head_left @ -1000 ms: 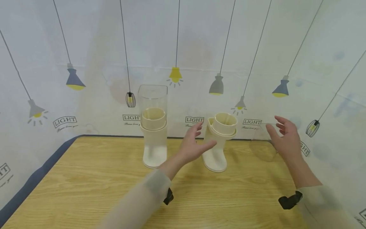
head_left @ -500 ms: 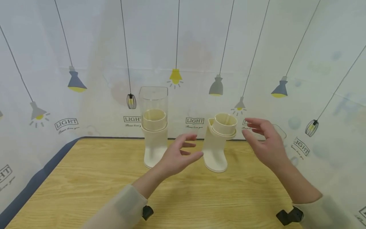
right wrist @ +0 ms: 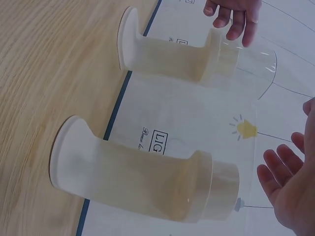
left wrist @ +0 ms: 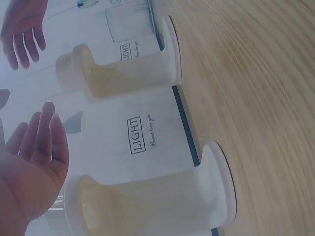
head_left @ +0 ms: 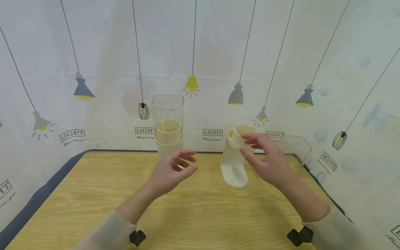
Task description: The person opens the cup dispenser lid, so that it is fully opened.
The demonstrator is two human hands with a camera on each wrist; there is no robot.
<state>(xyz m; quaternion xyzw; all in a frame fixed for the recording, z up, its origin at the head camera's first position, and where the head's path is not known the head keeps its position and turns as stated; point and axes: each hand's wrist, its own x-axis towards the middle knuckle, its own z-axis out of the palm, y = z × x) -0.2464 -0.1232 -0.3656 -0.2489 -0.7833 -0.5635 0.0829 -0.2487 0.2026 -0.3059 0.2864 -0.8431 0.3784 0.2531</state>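
Observation:
Two cream upright stands with rounded feet stand at the back of the table. The left stand (head_left: 168, 149) carries a clear container (head_left: 168, 104) over its ring-shaped top. In front of it hovers my left hand (head_left: 172, 172), fingers loosely bent and holding nothing; it hides the stand's foot in the head view. My right hand (head_left: 270, 159) is in the air before the right stand (head_left: 232, 168), partly covering its round cream top (head_left: 240, 131). The right wrist view shows that hand (right wrist: 295, 182) apart from the stand. Behind it, a second clear container (head_left: 298, 144) is partly hidden.
The wooden table (head_left: 200, 215) has a dark blue edge strip (head_left: 125, 150) along the back. Behind it hangs a pale wall covering (head_left: 212, 45) printed with lamps and lettering. A black wrist device (head_left: 137, 238) sits at the left sleeve, another device (head_left: 300, 236) at the right.
My left hand has drawn back to the left, from near the right stand to before the left one. My right hand has moved left, away from the clear container on the right.

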